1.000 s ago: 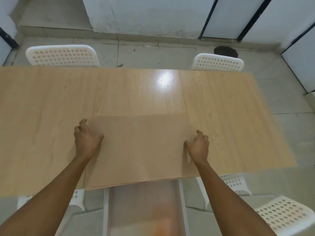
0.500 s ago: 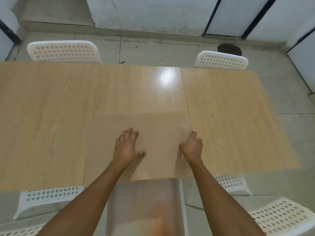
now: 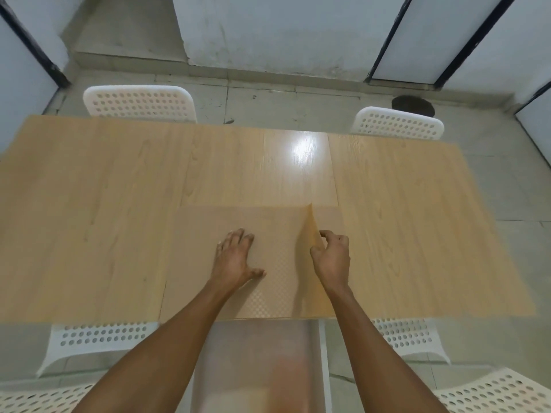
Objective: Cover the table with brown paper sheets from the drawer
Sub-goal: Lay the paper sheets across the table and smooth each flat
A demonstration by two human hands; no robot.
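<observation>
I see the open drawer [image 3: 253,365] nearest, below both wrists. My left hand [image 3: 235,257] lies flat, fingers spread, on the brown paper sheets [image 3: 226,222] on the tabletop [image 3: 89,204]. My right hand [image 3: 331,257] pinches the top sheet's [image 3: 308,234] lifted edge. White chairs [image 3: 140,102] stand beyond.

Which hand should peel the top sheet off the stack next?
Right hand: its fingers already pinch the top sheet's lifted right edge. Left hand lies flat, pinning the stack.
</observation>
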